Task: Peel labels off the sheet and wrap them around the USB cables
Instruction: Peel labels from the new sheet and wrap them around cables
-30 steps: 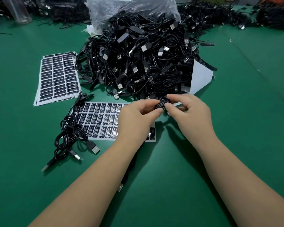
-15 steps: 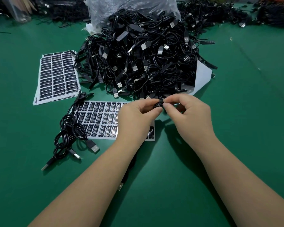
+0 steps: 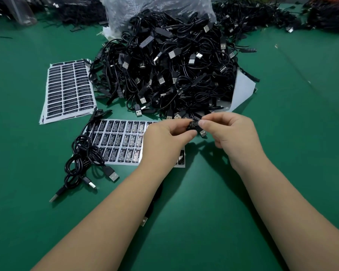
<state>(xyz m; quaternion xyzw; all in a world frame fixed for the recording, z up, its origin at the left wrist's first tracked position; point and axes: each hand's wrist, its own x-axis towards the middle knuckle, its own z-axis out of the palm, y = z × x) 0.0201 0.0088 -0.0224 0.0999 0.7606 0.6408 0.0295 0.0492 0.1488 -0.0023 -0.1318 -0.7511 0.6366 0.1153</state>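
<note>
Between both hands sits a small black label (image 3: pixel 193 125) with white print, held over a black USB cable whose silver plug (image 3: pixel 203 133) pokes out just below. My left hand (image 3: pixel 164 139) pinches the label's left side with thumb and forefinger. My right hand (image 3: pixel 231 133) pinches its right side. Under my left hand lies the partly used label sheet (image 3: pixel 121 140) with rows of black labels. The cable's far end (image 3: pixel 144 221) shows beneath my left forearm.
A big heap of black USB cables (image 3: pixel 168 71) lies behind the hands, with a clear plastic bag (image 3: pixel 157 8) at its back. A stack of full label sheets (image 3: pixel 69 89) lies at the left. A small bundle of cables (image 3: pixel 84 161) rests left of the used sheet.
Both hands have turned the label and cable slightly; the label's printed face and the silver plug now show between the fingers. The hands stay in the same spot.
</note>
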